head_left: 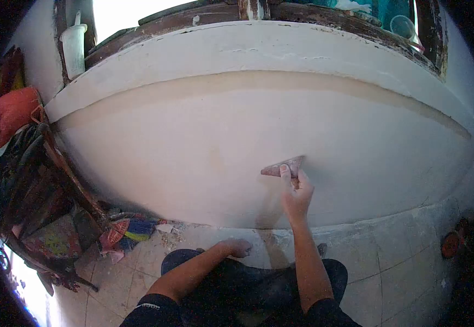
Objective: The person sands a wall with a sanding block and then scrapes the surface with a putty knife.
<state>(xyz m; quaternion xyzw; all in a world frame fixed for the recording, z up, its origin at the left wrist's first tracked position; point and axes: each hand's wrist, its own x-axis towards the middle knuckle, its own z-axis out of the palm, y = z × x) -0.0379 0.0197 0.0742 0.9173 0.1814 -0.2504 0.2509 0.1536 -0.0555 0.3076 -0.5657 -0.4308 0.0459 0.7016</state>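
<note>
A folded piece of reddish-brown sandpaper (272,169), dusted with white, lies against the whitish wall (193,141). My right hand (297,193) pinches it, thumb on the near face and the other fingers partly hidden behind. Down by my left knee, my left hand (238,248) rests with its fingers curled in. Whether anything is inside that hand is hidden. Dark clothing covers my bent legs (253,283), which are close to the foot of the wall.
Above the wall runs a white ledge (237,49) under a worn wooden window frame (297,15). A white container (74,52) and a clear cup (403,27) stand there. Wooden furniture with a red bundle (18,111) crowds the left. Rags (133,229) lie on the tiled floor (362,297).
</note>
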